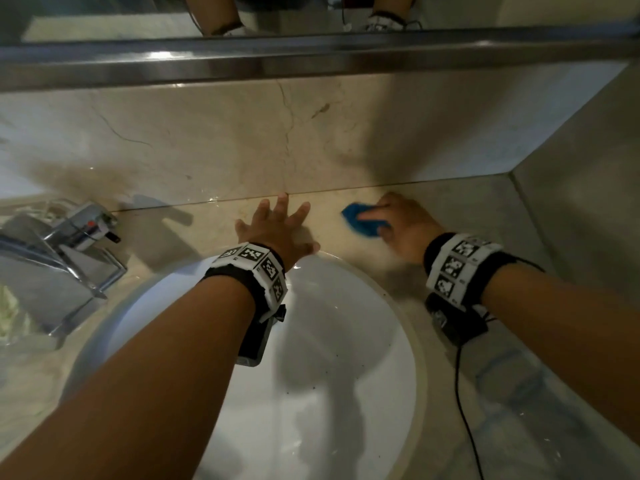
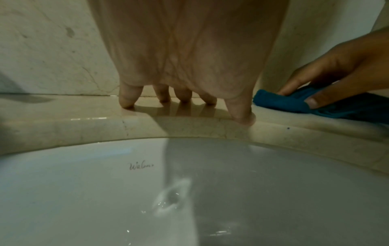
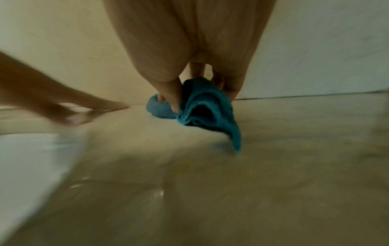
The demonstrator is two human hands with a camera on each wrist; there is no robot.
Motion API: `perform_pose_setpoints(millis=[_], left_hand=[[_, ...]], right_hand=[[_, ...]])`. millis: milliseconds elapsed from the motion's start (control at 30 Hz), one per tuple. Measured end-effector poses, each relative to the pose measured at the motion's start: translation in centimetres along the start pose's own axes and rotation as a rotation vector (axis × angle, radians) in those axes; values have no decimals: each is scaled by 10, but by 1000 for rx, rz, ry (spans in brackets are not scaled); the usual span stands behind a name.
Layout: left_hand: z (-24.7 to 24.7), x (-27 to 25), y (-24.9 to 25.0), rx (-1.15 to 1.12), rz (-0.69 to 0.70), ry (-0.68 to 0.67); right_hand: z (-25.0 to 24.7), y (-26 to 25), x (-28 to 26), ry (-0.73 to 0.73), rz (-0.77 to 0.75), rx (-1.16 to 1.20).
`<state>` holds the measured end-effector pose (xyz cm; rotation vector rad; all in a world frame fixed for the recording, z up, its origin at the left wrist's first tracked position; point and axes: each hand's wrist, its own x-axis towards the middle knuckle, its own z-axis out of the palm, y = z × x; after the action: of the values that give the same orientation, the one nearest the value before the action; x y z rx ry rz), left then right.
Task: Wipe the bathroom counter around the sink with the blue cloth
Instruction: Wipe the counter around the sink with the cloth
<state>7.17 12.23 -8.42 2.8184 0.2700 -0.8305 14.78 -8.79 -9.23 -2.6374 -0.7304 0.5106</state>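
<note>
left hand (image 1: 277, 225): fingers spread, straight, pressed flat | right hand (image 1: 401, 225): fingers curled, gripping, palm down

Your left hand (image 2: 189, 50) is planted on the counter (image 2: 63, 123) behind the sink (image 2: 105, 191), fingers (image 2: 127, 96) spread and straight, tips pressing the marble, thumb at the rounded edge above the basin. Your right hand (image 2: 341, 71) comes in from the right, index finger and thumb pressing the blue cloth (image 2: 280, 101) flat on the counter just beside your left thumb, not touching it. The cloth is bunched. The marble backsplash (image 2: 52, 50) stands directly behind your fingertips. The basin wall carries a script logo, with an overflow slot below it.
</note>
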Motion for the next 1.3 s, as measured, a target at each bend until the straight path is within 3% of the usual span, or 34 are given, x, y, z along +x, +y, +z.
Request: perform_pose_setpoints(millis=[133, 233, 333, 433, 500, 567, 733, 867, 933, 1167, 1233, 1300], left_hand=[[0, 0, -1, 8, -2, -11], [-2, -1, -1, 4, -1, -13], [-2, -2, -1, -2, -8, -19], [-3, -2, 0, -5, -15, -22], [-4, -2, 1, -3, -19, -27], [-4, -2, 1, -1, -14, -27], [-1, 0, -2, 4, 1, -16], [-2, 0, -2, 1, 1, -23], [-2, 0, -2, 8, 0, -23], [-4, -2, 0, 8, 1, -15], [-3, -1, 0, 9, 1, -23], [-2, -1, -1, 14, 1, -27]], right_hand=[[-24, 39, 9, 128, 268, -60], [-26, 36, 8, 98, 283, -86], [-11, 6, 3, 16, 177, -69], [13, -27, -17, 13, -36, 98], [18, -32, -25, -16, -153, 93], [12, -21, -20, -42, -172, 21], [-33, 32, 1, 171, 223, -84], [-45, 61, 2, 79, 390, -80], [-35, 55, 0, 78, 340, -102], [5, -2, -16, -63, -63, -50], [-3, 3, -12, -87, -8, -57], [-14, 18, -4, -22, 126, -95]])
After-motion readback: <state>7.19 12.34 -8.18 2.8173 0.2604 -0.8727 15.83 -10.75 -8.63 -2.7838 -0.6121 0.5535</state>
